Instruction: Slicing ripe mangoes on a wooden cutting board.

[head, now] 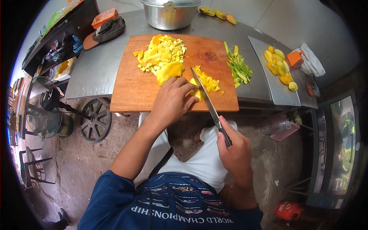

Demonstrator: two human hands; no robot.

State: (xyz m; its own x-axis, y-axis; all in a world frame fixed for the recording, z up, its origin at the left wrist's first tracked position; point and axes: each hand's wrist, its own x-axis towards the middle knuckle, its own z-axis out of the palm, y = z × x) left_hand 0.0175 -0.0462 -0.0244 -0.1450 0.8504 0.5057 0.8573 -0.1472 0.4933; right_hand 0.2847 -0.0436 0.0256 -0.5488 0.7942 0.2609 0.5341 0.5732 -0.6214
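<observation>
My right hand [234, 145] grips the black handle of a kitchen knife [206, 96], its blade slanting up and left across the wooden cutting board [135, 86]. Against the blade's left side lies a yellow mango piece [196, 95], pinned under the fingertips of my left hand [175, 96]. Diced mango [207, 80] is scattered just right of the blade. Beyond my left knuckles rests a larger mango slice [170, 71], touching a heap of cut mango [166, 50] at the board's upper left.
Green-yellow peelings [239, 66] lie right of the board. Farther right, peeled mangoes [277, 63] sit on a grey board [258, 54]. A metal pot [172, 14], unpeeled mangoes [220, 14] and a cap [107, 30] stand toward the back. A pedestal fan [46, 106] is at left.
</observation>
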